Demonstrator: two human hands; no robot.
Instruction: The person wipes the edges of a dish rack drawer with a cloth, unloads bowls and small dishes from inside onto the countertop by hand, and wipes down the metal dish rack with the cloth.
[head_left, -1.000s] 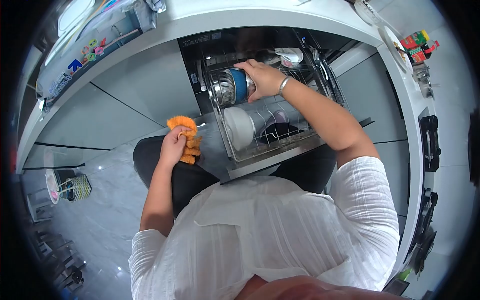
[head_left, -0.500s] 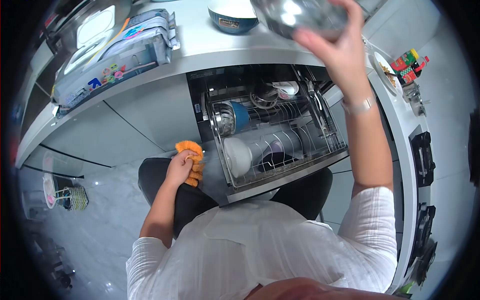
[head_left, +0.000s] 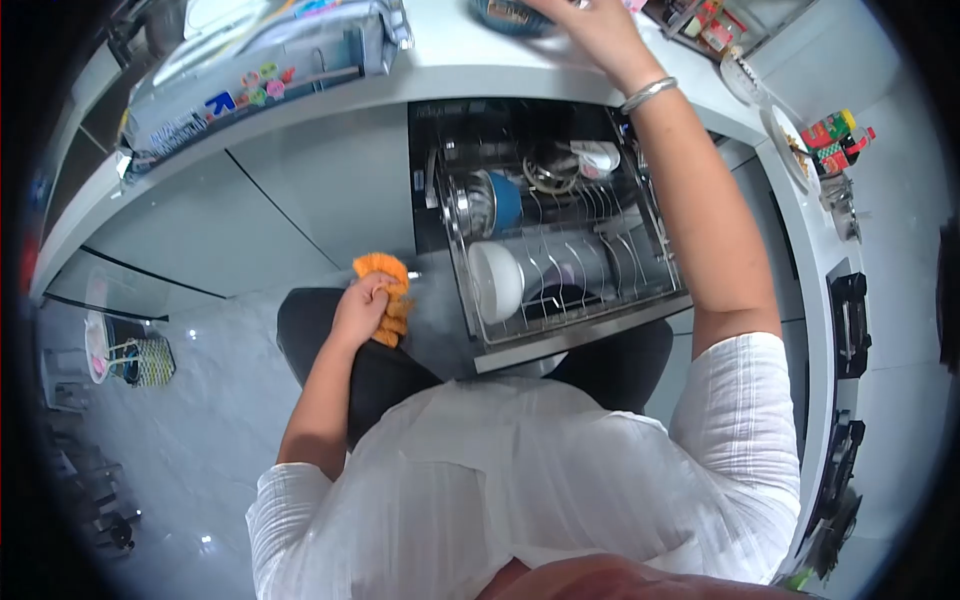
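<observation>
My left hand (head_left: pixel 360 312) is closed around an orange fluffy cloth (head_left: pixel 393 300) beside the pulled-out dish rack drawer (head_left: pixel 590 335). At the top edge, my right hand (head_left: pixel 598 35) reaches over the counter beside a dark blue patterned bowl (head_left: pixel 510 15). The frame cuts off its fingertips, so what it holds is hidden. Inside the rack, a white bowl (head_left: pixel 495 282) stands on its side at the front left. Behind it are a blue bowl (head_left: pixel 506 200) and metal bowls (head_left: pixel 470 204), with a white spoon and cup (head_left: pixel 597 158) at the back.
A grey printed package (head_left: pixel 260 90) lies on the white counter (head_left: pixel 450 80) at the left. On the right counter are a plate with food (head_left: pixel 788 145), bottles (head_left: pixel 835 140) and a black stove (head_left: pixel 850 325). A woven basket (head_left: pixel 150 362) stands on the floor at the left.
My right hand has gone from the rack up to the counter, carrying a metal bowl that no longer shows clearly. The left hand still grips the cloth. The view has shifted.
</observation>
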